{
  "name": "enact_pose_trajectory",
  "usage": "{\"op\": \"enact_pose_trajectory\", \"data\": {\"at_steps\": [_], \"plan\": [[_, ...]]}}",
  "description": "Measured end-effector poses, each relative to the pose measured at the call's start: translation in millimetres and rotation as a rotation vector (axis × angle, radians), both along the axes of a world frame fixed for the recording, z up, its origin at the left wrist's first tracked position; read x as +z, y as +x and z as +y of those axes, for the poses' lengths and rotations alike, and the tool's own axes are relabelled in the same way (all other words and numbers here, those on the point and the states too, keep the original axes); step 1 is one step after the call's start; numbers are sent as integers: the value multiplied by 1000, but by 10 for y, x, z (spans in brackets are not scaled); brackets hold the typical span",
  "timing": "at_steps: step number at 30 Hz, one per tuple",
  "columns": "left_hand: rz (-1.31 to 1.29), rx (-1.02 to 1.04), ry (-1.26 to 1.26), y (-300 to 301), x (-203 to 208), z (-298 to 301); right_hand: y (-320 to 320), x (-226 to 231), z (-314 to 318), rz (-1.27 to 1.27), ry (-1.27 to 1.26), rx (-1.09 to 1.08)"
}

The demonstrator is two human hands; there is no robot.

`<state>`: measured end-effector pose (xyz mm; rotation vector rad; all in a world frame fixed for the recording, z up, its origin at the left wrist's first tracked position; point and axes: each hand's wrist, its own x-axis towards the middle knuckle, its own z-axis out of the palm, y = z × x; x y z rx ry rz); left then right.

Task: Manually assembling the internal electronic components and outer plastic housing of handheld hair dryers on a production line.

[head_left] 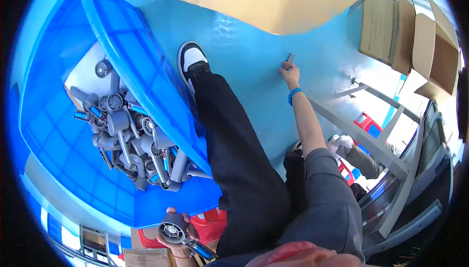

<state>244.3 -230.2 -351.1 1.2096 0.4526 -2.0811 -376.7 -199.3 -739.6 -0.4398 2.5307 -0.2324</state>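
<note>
A big blue tub [63, 140] on the left holds a jumbled heap of grey handheld fans [118, 122]. The hands are well apart: beside the tub, the left hand [191, 230] grips another fan [171, 232], blue showing at its handle; the right hand [291, 75] pinches a small grey piece [290, 58] above the floor [244, 66].
</note>
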Motion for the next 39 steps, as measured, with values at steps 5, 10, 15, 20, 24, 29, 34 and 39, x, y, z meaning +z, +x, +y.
{"op": "enact_pose_trajectory", "data": {"at_steps": [5,10,15,20,24,29,34,39], "plan": [[75,-86,-99,83,19,27,294,276,-29,206,-232,-217],[336,71,-176,-297,281,-357,1403,1644,504,173,-406,-295],[422,-361,-495,-914,614,-774,2115,3796,1336,561,24,105],[946,-536,-487,-1228,1138,-515,3392,4909,3100,647,156,-159],[1303,-869,-585,-1617,1555,-44,4553,4914,4159,653,-7,-384],[1549,-1163,-704,-1854,2446,681,5168,5748,4237,349,151,-221],[1349,-1316,-788,-1980,2988,1628,5300,7688,3982,-505,-555,-438],[1202,-1404,-1134,-2224,2957,2102,5084,7836,4314,265,-702,-941]]}}
